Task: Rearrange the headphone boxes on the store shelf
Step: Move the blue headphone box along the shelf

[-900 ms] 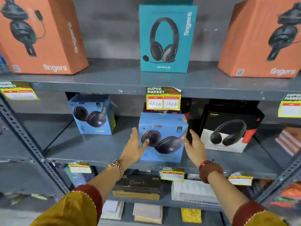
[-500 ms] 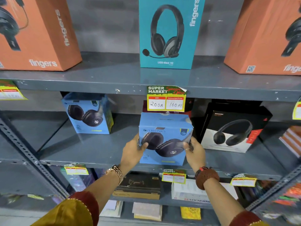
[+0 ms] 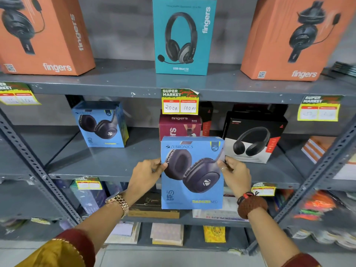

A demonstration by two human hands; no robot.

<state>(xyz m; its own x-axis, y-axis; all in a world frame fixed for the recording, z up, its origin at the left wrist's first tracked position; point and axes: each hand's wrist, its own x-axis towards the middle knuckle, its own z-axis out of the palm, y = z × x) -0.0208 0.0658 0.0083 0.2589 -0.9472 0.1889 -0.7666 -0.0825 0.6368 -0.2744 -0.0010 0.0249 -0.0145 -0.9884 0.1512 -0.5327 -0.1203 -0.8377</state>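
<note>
While your left hand and right hand are pinching the side edges of the blue Zebronics box, you are holding it upright, clear of the grey metal middle shelf and in front of that shelf's front lip. Thumbs are lying over the smooth, glossy cardboard face, which is printed with dark padded ear cups; the other fingers are wrapping behind, out of sight. Directly behind it a maroon box is standing, and just beside that, to the right, a black-and-white box with a matte look is sitting at a slight angle. A second blue box of the same rectangular shape is resting well apart to the left. On the upper shelf a tall teal box is standing between two large orange boxes, one left and one right. A yellow paper price tag is hanging from that shelf's painted, chipped edge. A linked metal watch is circling your left wrist, and a knitted brown band your right.
</note>
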